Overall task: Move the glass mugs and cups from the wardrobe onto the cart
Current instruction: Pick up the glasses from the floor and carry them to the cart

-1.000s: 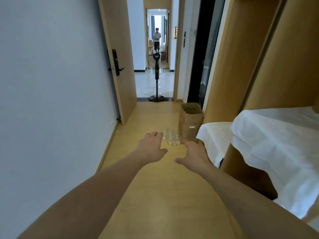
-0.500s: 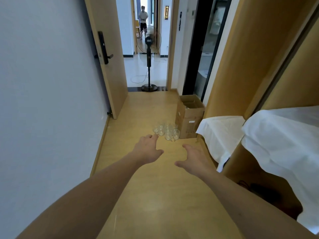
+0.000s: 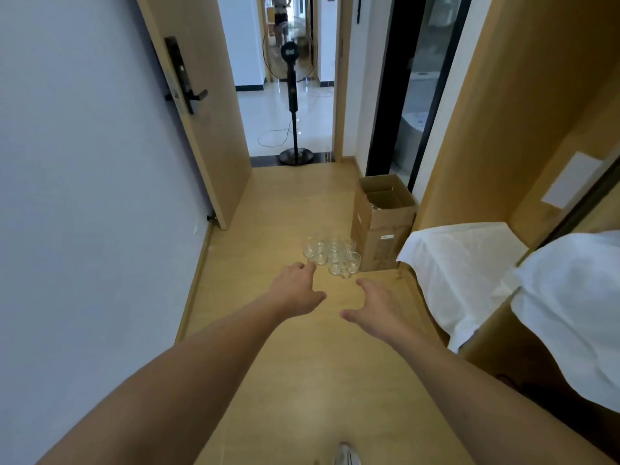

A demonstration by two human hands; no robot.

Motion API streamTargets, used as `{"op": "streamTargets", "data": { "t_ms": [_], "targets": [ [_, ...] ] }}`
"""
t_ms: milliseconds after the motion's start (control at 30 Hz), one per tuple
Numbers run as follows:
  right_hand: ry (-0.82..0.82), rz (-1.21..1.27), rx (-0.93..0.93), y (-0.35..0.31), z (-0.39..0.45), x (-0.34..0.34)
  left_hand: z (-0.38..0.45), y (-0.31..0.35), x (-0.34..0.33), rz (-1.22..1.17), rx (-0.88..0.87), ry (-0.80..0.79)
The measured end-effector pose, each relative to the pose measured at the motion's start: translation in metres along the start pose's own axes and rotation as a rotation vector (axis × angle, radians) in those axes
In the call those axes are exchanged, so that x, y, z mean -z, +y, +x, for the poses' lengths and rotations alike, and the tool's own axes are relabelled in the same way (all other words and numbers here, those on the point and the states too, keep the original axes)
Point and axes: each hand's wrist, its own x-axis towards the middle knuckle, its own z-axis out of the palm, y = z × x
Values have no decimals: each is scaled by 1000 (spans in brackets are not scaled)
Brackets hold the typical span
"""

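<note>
The cluster of small clear glass mugs and cups point(image 3: 332, 256) stands on the pale wooden floor point(image 3: 302, 364) of a narrow hallway, close to its right edge and just beside an open brown cardboard box point(image 3: 382, 223). Judging by this, the task looks barely started: no glass is in either hand, and neither a wardrobe shelf holding glasses nor a recognisable cart can be made out. The left hand point(image 3: 297, 290) reaches forward with fingers loosely spread and empty, its fingertips near the closest glasses but apart from them; the right hand point(image 3: 372, 305) is likewise released and empty, a little short of the cluster. To the right, white cloth-draped surfaces point(image 3: 469, 263) jut out from tall wooden panels point(image 3: 520, 112), narrowing the passage. Farther on, a black standing fan point(image 3: 292, 105) occupies the doorway beside an open wooden door point(image 3: 201, 95), with a person point(image 3: 280, 15) beyond it.
</note>
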Motion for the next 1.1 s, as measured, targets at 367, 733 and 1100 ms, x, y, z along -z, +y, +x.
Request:
{"op": "streamTargets", "data": {
  "t_ms": [367, 733, 1100],
  "targets": [
    [-63, 14, -54, 20, 128, 16, 124, 7, -6, 25, 20, -107],
    [-113, -7, -189, 3, 248, -8, 274, -33, -9, -75, -38, -181],
    [-135, -2, -364, -37, 358, -24, 406, -76, 7, -377, 68, -243]
  ]
}}
